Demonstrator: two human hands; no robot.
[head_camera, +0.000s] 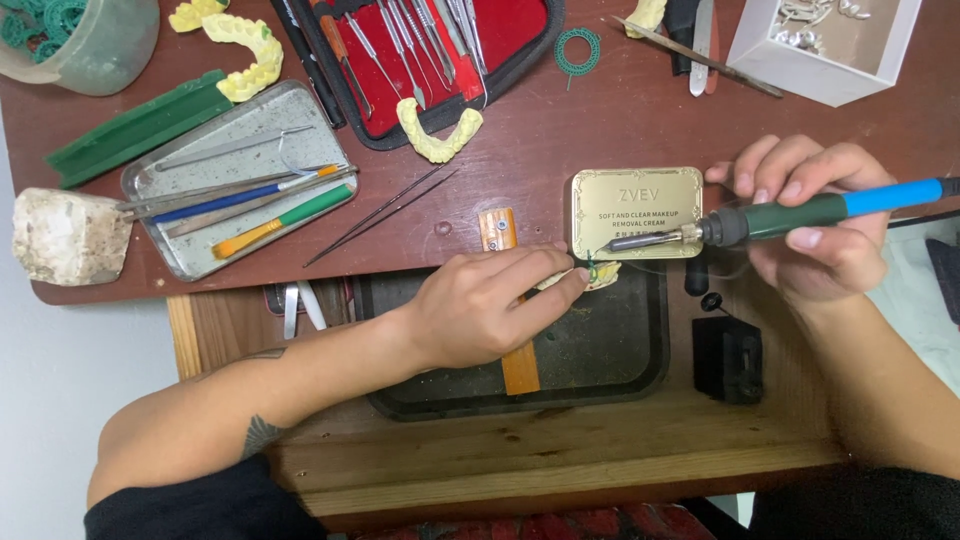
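My left hand (490, 305) pinches a small pale dental cast (603, 272) with a bit of green wax on it, over a dark recessed tray (640, 350). In my right hand (820, 225) lies a pen-shaped electric wax tool (790, 215) with a green and blue handle. Its metal tip (620, 243) points left, just above the cast and over the lower edge of a flat gold tin (637, 205).
A metal tray (200, 250) with brushes and probes sits at left beside a white stone block (65, 235). A red instrument case (430, 50), yellow dental casts (440, 135), a white box (820, 45), a green wax bar (135, 125) and thin black tweezers (380, 215) lie on the brown bench.
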